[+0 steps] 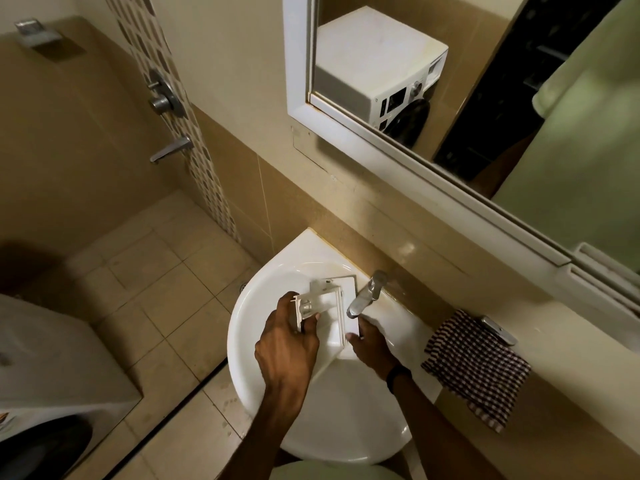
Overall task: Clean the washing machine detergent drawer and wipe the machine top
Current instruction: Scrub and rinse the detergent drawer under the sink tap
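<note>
Gripping the detergent drawer (332,329) over the sink (244,327), left hand (287,348) and right hand (372,348) curl fingers round it; wet plastic might slip, striking the tap (366,296).

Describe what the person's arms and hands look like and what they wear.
The left hand and right hand are bare: no gloves, no rings that I can make out. No sleeves show on the forearms. A narrow black band circles the right wrist.
</note>
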Available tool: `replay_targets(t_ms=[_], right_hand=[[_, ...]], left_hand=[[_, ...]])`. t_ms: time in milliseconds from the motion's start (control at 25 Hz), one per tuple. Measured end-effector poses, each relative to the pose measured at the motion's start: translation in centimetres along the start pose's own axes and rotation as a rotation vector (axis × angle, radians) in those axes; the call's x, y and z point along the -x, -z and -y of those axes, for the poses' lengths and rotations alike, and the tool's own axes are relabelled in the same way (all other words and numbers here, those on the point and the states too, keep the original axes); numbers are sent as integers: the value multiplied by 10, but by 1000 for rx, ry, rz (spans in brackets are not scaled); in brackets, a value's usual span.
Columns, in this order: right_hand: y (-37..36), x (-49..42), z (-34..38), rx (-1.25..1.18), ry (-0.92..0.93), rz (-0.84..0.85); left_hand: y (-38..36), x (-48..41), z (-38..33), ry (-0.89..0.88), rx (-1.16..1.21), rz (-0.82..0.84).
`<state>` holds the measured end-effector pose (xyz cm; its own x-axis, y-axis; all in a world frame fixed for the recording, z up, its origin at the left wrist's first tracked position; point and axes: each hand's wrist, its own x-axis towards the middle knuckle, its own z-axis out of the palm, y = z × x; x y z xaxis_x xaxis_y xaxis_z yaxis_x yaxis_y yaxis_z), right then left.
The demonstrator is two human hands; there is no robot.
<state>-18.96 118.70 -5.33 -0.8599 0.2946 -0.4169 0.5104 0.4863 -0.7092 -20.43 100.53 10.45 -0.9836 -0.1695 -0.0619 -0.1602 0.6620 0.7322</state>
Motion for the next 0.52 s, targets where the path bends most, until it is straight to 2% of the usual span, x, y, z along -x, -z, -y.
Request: replay_targets(t_ms=[160, 280, 400, 520], right_hand=[[4, -5, 7, -79, -1, -177], [-1, 2, 17, -112, 21, -98], [-7, 11, -1, -341, -31, -24], [-21, 15, -10, -517, -120, -57]], left_hand=[[1, -4, 4, 86, 53, -38], [7, -12, -2, 160, 102, -93], [8, -18, 10, 325, 194, -140], [5, -16, 27, 469, 261, -146]])
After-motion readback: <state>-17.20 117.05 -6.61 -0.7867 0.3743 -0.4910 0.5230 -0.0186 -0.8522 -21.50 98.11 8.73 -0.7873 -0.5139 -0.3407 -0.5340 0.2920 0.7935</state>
